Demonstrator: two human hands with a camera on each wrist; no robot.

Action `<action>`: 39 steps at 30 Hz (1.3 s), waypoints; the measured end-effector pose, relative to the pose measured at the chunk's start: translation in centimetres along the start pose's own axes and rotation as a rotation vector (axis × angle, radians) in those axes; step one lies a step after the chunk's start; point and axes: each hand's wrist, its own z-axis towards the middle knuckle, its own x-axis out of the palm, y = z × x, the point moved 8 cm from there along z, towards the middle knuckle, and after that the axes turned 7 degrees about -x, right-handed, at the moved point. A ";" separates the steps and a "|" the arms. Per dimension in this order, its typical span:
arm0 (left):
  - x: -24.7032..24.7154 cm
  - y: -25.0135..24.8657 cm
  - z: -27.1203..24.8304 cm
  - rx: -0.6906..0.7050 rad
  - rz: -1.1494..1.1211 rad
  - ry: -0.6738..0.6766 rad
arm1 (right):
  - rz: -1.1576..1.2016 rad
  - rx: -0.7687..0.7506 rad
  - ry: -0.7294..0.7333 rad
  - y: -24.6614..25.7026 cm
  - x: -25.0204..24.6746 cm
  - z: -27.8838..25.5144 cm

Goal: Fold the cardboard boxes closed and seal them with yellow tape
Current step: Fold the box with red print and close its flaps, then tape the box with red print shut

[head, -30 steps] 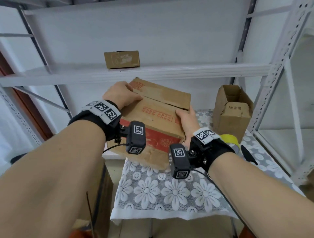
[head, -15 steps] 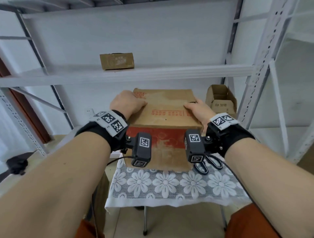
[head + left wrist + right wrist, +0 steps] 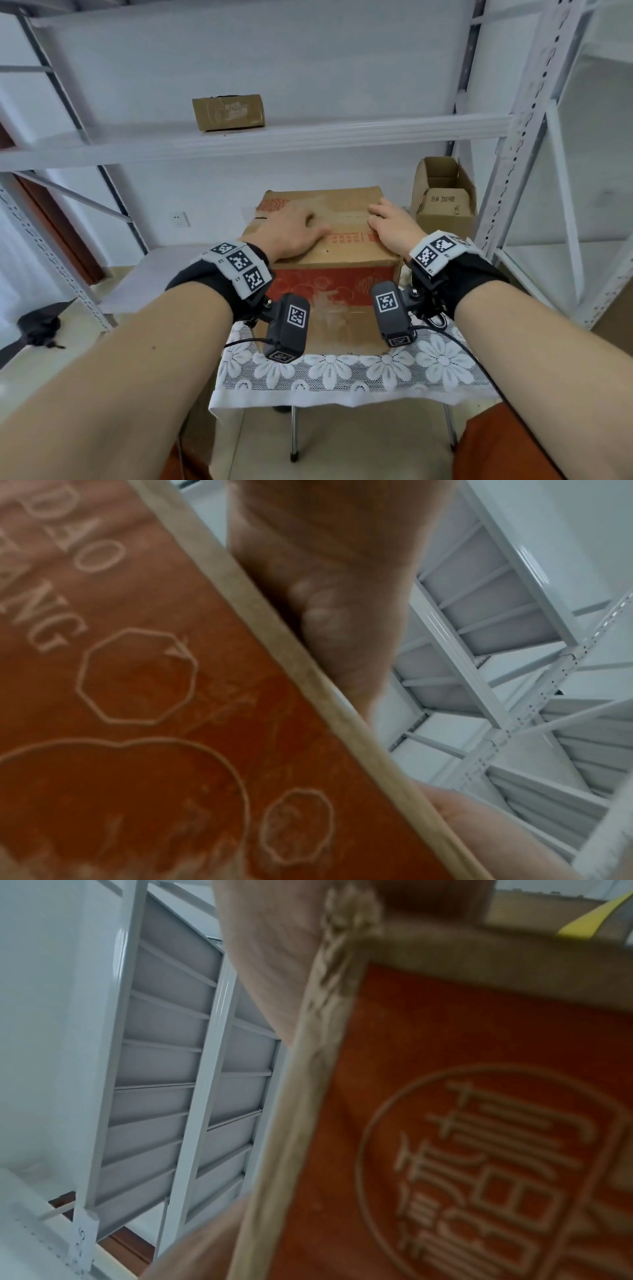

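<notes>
A large cardboard box (image 3: pixel 329 298) with a red printed front stands on the lace-covered table (image 3: pixel 342 373). Its top flaps are folded down and meet in a seam across the top. My left hand (image 3: pixel 294 233) lies palm down on the left of the top. My right hand (image 3: pixel 390 226) presses flat on the right end of the seam. The left wrist view shows the box's red side (image 3: pixel 137 723) close up, and the right wrist view shows the same (image 3: pixel 479 1123). A bit of yellow tape (image 3: pixel 582 920) shows past the box's corner; the head view hides it.
A small open cardboard box (image 3: pixel 443 202) stands at the back right of the table. Another small closed box (image 3: pixel 228 112) sits on the white shelf (image 3: pixel 308 137) above. Scissor handles (image 3: pixel 435 320) peek out under my right wrist. A white rack upright (image 3: pixel 513 154) stands close on the right.
The box has turned from skewed to square in front of me. My right hand came up from its side onto the top, and both hands now press the flaps flat.
</notes>
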 end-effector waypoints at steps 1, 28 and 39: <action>0.6 -1.0 -0.6 0.052 0.020 0.093 | -0.008 -0.009 0.003 0.1 -0.1 0.0; 3.1 -5.5 -1.1 0.085 0.214 0.310 | -0.289 0.501 -0.375 -14.8 -1.4 -2.2; 3.4 -4.9 -0.7 0.126 0.148 0.222 | -0.475 0.494 -0.205 -15.3 -0.8 -2.4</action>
